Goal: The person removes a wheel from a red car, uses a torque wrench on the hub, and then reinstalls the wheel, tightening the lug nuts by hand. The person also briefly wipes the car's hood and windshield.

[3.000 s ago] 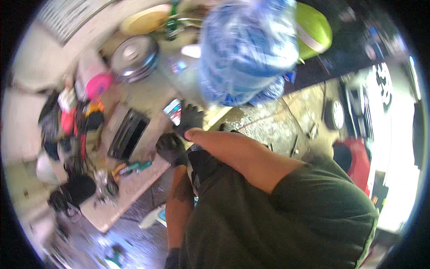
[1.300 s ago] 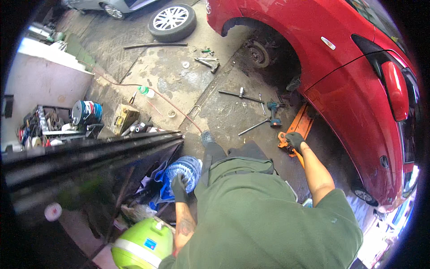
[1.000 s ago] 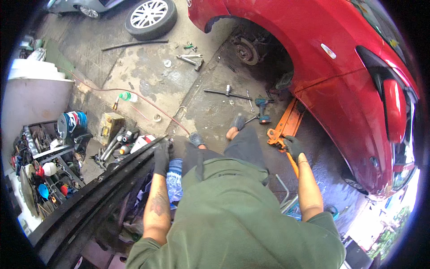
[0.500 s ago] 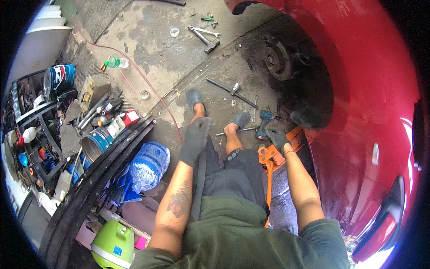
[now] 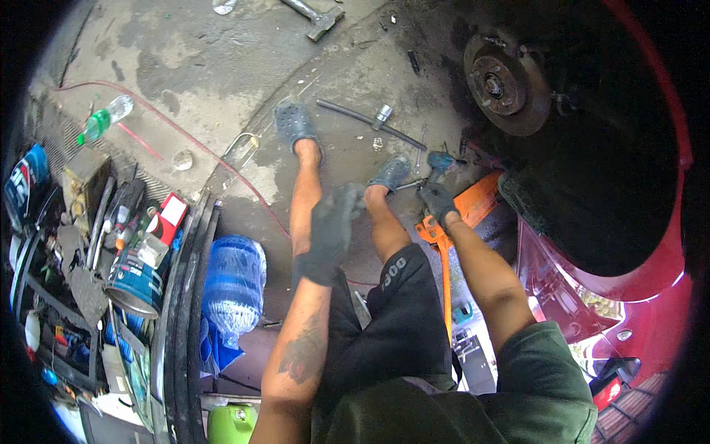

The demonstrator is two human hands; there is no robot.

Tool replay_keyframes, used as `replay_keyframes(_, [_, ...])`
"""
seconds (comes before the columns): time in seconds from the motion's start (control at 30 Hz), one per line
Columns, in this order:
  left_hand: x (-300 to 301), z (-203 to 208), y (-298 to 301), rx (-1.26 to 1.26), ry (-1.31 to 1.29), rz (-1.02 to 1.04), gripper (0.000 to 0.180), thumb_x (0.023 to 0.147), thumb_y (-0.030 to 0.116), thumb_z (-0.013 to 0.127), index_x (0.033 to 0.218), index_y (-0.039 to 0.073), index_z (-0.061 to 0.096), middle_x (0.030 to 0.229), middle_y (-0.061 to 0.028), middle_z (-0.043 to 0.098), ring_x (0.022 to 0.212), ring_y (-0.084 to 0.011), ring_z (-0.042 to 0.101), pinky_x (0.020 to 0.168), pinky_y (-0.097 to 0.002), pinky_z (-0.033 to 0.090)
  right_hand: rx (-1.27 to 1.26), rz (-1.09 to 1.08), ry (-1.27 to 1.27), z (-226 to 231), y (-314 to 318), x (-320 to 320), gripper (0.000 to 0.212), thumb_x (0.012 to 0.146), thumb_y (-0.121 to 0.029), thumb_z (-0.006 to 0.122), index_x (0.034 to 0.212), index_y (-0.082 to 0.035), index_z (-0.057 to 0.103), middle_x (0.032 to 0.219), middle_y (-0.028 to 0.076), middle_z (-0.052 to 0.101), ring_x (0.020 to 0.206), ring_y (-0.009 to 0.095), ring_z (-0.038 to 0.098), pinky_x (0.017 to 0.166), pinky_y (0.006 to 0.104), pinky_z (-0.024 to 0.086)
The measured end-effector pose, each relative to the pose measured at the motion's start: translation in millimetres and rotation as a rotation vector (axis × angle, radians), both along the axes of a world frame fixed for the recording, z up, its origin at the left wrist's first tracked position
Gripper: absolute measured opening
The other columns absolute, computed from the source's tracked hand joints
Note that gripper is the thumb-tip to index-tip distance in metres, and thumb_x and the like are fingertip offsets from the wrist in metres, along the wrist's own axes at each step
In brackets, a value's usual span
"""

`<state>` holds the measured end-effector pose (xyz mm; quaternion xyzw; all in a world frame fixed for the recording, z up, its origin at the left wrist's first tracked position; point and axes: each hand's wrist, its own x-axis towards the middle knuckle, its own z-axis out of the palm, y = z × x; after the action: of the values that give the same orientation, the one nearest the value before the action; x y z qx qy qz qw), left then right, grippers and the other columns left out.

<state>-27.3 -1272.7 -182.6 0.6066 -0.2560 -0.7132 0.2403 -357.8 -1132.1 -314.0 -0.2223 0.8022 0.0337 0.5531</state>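
Observation:
My left hand [image 5: 330, 231], in a dark grey glove, hangs in front of my knees, its fingers stretched toward the right and slightly blurred. Nothing shows in it. My right hand [image 5: 438, 202], gloved too, is low by my right foot with its fingers curled. It is beside the orange jack [image 5: 477, 200] and just below a blue cordless power tool [image 5: 444, 161] on the floor. Its fingers hide the lower part of that tool, and what they grip cannot be made out. An orange jack handle [image 5: 447, 285] runs back beneath my right forearm.
At the right, a red car's wheel well exposes a rusty brake disc [image 5: 506, 86]. A lug wrench with socket [image 5: 382, 116] and a hammer [image 5: 322, 24] lie on the concrete. A red hose [image 5: 248, 185] crosses the floor. Left are black strips [image 5: 188, 318], a blue water jug [image 5: 234, 285] and clutter.
The view has shifted, bringing the brake disc and wheel well closer. My left hand's fingers now tilt further right. My right hand now covers the lower end of the power tool.

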Motion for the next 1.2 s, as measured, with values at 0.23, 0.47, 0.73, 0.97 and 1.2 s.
replay_keyframes(0.23, [39.9, 11.6, -21.9, 0.334, 0.059, 0.424, 0.035, 0.098, 0.028, 0.048, 0.109, -0.003, 0.06, 0.1, -0.0122, 0.066, 0.089, -0.02, 0.064, 0.08, -0.0313, 0.051, -0.03, 0.003, 0.029, 24.3, 43.9, -4.7, 0.026, 0.087, -0.018, 0.061, 0.111, -0.007, 0.061, 0.092, 0.003, 0.064, 0.079, 0.012, 0.057, 0.071, 0.0264, 0.046])
replay_keyframes(0.47, [16.8, 13.2, -6.1, 0.313, 0.045, 0.229, 0.036, 0.098, 0.03, 0.047, 0.108, -0.003, 0.06, 0.098, -0.0135, 0.066, 0.087, -0.0214, 0.065, 0.08, -0.034, 0.051, 0.161, 0.164, 0.283, 11.8, -1.8, -54.1, 0.024, 0.084, -0.023, 0.062, 0.102, -0.007, 0.06, 0.092, 0.008, 0.065, 0.081, 0.018, 0.06, 0.075, 0.0333, 0.048])
replay_keyframes(0.73, [39.5, -150.7, -80.0, -0.21, -0.14, -0.781, 0.025, 0.095, 0.023, 0.051, 0.102, 0.003, 0.063, 0.094, -0.0109, 0.063, 0.086, -0.0197, 0.057, 0.078, -0.0328, 0.046, 0.046, 0.823, 0.562, -160.8, 6.5, -164.0, 0.039, 0.084, -0.036, 0.06, 0.11, -0.007, 0.064, 0.114, 0.018, 0.063, 0.111, 0.034, 0.057, 0.093, 0.0422, 0.045])
replay_keyframes(0.97, [-88.8, -301.6, -186.6, -0.61, -0.223, -0.992, 0.035, 0.094, 0.03, 0.053, 0.1, -0.004, 0.062, 0.088, -0.0094, 0.064, 0.086, -0.0117, 0.056, 0.079, -0.029, 0.046, 0.143, 0.871, 0.482, -241.3, 1.9, -188.6, 0.042, 0.082, -0.048, 0.056, 0.102, -0.012, 0.068, 0.106, 0.016, 0.066, 0.1, 0.035, 0.062, 0.088, 0.0448, 0.048])
replay_keyframes(1.2, [-131.9, -328.5, -177.0, -0.524, -0.092, -1.494, 0.042, 0.089, 0.04, 0.05, 0.092, 0.001, 0.066, 0.091, -0.025, 0.064, 0.089, -0.0422, 0.062, 0.08, -0.047, 0.048, 0.005, 1.298, 0.221, -255.8, -6.9, -206.8, 0.021, 0.077, -0.028, 0.055, 0.074, -0.013, 0.07, 0.084, 0.011, 0.068, 0.078, 0.03, 0.065, 0.069, 0.0422, 0.05])
